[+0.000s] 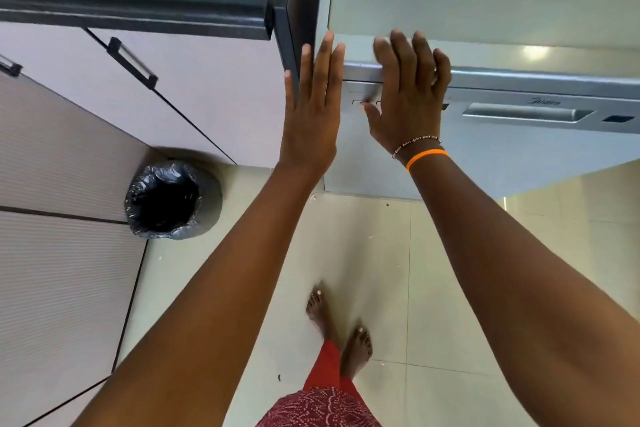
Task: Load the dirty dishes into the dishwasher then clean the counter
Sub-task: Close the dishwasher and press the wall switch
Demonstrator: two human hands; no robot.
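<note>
**Reaching for the dishwasher's top edge**

Starting nearest the camera, two bare feet (341,329) and a red patterned garment (322,402) show at the bottom centre of the frame, on a pale tiled floor (450,270). Both forearms run up from the lower corners to mid-frame.

The left hand (310,111) is flat, its fingers (323,59) straight, close together and released, holding nothing; it stands at the seam where the dark surface (138,15) ends and the dishwasher (519,152) begins. Whether it touches either cannot be told. The right hand (408,97), just right of the left, wears a beaded bracelet (415,144) and an orange band (426,158). Its fingers lie loosely spread over the silver top strip of the door, lightly bent but not clenched, and the thumb points at small buttons (358,102) on the left end of the control panel; actual contact is unclear.

The dishwasher fills the upper right of the frame, door closed. Its recessed handle (526,113) lies to the right of the right hand, long axis running left to right along the panel. The right hand is the nearer one to it, so opening the door probably falls to that hand, sliding rightward. No dishes are in view.

A small logo (544,101) sits above the handle; its letters are too blurred to read.

At left, a bin (173,199) with a black liner stands below pale cabinets (207,87).
</note>
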